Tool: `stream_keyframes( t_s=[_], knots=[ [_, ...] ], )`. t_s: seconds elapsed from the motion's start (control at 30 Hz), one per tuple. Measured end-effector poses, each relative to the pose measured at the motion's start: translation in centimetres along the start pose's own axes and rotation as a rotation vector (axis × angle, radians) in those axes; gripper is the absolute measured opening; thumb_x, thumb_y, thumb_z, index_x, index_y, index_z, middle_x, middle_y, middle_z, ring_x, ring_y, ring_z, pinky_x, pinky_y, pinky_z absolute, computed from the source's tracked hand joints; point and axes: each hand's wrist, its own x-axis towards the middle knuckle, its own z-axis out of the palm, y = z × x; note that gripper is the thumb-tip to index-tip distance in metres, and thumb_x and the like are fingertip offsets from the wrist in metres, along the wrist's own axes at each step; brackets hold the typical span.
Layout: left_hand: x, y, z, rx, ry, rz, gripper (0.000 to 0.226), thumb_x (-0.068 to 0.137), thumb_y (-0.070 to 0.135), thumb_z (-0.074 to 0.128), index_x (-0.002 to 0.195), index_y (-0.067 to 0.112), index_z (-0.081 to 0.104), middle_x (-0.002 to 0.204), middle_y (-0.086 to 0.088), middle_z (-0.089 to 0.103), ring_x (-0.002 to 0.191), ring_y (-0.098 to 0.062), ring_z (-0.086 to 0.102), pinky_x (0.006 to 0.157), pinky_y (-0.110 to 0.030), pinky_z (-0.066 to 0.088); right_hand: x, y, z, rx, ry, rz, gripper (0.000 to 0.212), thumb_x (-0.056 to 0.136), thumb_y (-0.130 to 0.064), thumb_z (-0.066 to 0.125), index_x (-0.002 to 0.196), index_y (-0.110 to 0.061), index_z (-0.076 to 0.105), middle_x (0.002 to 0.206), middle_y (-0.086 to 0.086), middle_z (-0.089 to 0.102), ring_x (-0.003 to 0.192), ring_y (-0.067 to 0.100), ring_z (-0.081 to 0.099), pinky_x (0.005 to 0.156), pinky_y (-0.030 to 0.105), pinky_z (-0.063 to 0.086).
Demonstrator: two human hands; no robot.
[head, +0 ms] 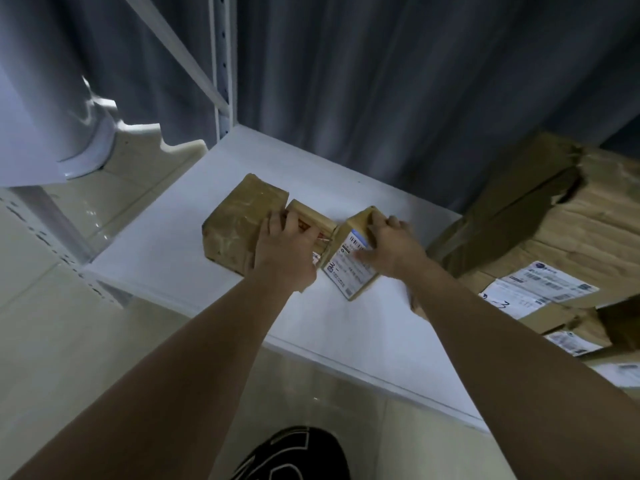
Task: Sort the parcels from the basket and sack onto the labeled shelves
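I am at the placing step, setting small parcels side by side on the white shelf (194,202). My left hand (282,256) lies over the middle parcel (311,220), fingers curled round its top beside the taped box (239,223). My right hand (391,247) grips the labelled parcel (349,268), which stands tilted, label towards me, long axis running from the shelf's front edge towards the back. Next, I judge, it needs squaring flush against its neighbour.

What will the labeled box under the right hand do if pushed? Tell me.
The labeled box looks like stiff cardboard, so it should probably slide on the smooth white shelf rather than crumple. It seems small and likely light. It appears tilted under the right hand, so it could tip.
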Motion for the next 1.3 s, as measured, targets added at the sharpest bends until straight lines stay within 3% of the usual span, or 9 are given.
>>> stream_keyframes(
  t_s=[0.1,0.3,0.43,0.5,0.73,1.0,1.3],
  knots=[
    [0.0,-0.6,0.5,-0.056,0.001,-0.001,0.065,0.087,0.043,0.061,0.144,0.030,0.033,0.151,-0.012,0.015,0.140,-0.038,0.020,0.110,-0.044,0.032,0.0,0.5,-0.6,0.003,-0.007,-0.090,0.074,0.080,-0.034,0.076,0.141,-0.020,0.036,0.129,0.008,0.050,0.121,0.030,0.048,0.098,0.038,0.042],
    [-0.4,0.0,0.3,-0.048,0.028,0.005,0.056,0.088,0.039,0.062,0.136,0.026,0.038,0.147,-0.014,0.018,0.133,-0.039,0.030,0.094,-0.039,0.046,-1.0,1.2,-1.3,-0.097,-0.045,-0.276,0.090,0.078,-0.021,0.077,0.151,-0.022,0.025,0.148,0.005,0.037,0.133,0.027,0.037,0.108,0.038,0.035],
    [-0.5,0.8,0.2,-0.151,0.033,0.019,0.051,0.090,0.027,0.063,0.136,0.025,0.041,0.144,-0.013,0.020,0.120,-0.030,0.045,0.094,-0.034,0.045,-1.7,1.2,-1.1,-0.149,-0.052,-0.260,0.088,0.085,-0.025,0.070,0.155,-0.025,0.016,0.162,0.008,0.015,0.147,0.029,0.015,0.118,0.038,0.022],
    [-0.4,1.3,0.2,-0.153,0.043,0.015,0.051,0.090,0.024,0.064,0.135,0.024,0.042,0.144,-0.013,0.021,0.116,-0.029,0.048,0.096,-0.034,0.044,-2.2,1.5,-1.0,-0.166,-0.032,-0.255,0.085,0.089,-0.031,0.067,0.156,-0.027,0.015,0.162,0.009,0.012,0.148,0.028,0.013,0.118,0.040,0.024],
    [0.2,3.3,0.7,-0.191,0.061,0.008,0.052,0.090,0.020,0.065,0.136,0.026,0.043,0.147,-0.010,0.020,0.117,-0.030,0.048,0.094,-0.036,0.045,-3.7,2.9,-1.2,-0.334,0.035,-0.199,0.078,0.092,-0.049,0.058,0.155,-0.028,0.016,0.151,0.006,0.028,0.136,0.028,0.028,0.096,0.045,0.048],
    [1.7,6.9,1.2,-0.293,0.048,-0.012,0.048,0.088,0.017,0.065,0.132,0.024,0.045,0.145,-0.010,0.021,0.114,-0.029,0.047,0.093,-0.034,0.045,-3.5,4.2,-2.4,-0.372,0.011,-0.128,0.068,0.092,-0.037,0.063,0.148,-0.023,0.029,0.139,0.010,0.042,0.124,0.031,0.047,0.096,0.042,0.047],
    [2.1,8.3,1.6,-0.321,0.045,-0.020,0.053,0.087,0.016,0.067,0.135,0.026,0.045,0.146,-0.009,0.020,0.114,-0.029,0.048,0.094,-0.035,0.046,-3.7,5.2,-1.9,-0.343,0.061,-0.068,0.070,0.091,-0.036,0.065,0.149,-0.022,0.029,0.140,0.012,0.038,0.124,0.033,0.045,0.093,0.042,0.048]
  ],
)
